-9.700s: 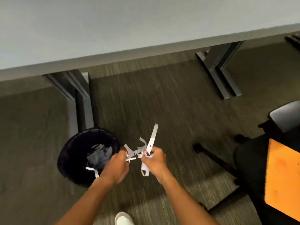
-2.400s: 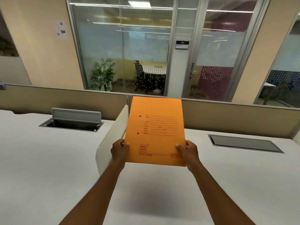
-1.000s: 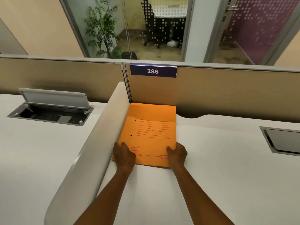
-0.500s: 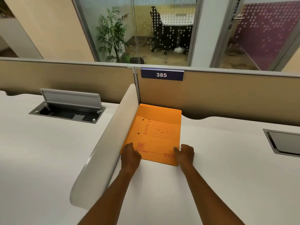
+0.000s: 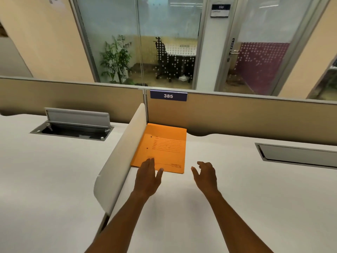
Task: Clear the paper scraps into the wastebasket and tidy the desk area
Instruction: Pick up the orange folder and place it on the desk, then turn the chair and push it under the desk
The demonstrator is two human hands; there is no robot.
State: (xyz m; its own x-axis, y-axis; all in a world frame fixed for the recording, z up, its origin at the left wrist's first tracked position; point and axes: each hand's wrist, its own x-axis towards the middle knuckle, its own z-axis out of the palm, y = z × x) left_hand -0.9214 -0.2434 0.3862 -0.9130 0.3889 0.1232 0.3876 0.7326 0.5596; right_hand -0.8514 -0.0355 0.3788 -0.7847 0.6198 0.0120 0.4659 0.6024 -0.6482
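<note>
Head view
Change: half a second ago both hands pressed on the near edge of the orange folder (image 5: 160, 148); now both have let go and are lifted off it.
Left hand (image 5: 148, 177): spread flat, palm down, empty; its fingertips overlap the folder's near left corner, and contact cannot be told.
Right hand (image 5: 205, 175): wide and loosely curled, empty, just to the right of the folder's near right corner, clear of it.
Folder: lies flat on the white counter (image 5: 237, 189), left edge along the curved white divider (image 5: 124, 154), far edge up against the tan partition (image 5: 246, 115) under the blue plate marked 385 (image 5: 168, 95). It sits where it did half a second ago.
Surface: counter bare around the folder; a closed grey cable hatch (image 5: 299, 155) is set in at far right; beyond the divider an open cable hatch (image 5: 73, 126) with its lid raised.
Room: glass wall behind the partition, with a potted plant (image 5: 116, 59), a black chair (image 5: 167, 61) and a door (image 5: 255, 48).
Open room: wide free counter to the right of the folder and in front of it; the divider closes the left side, the partition closes the back.
</note>
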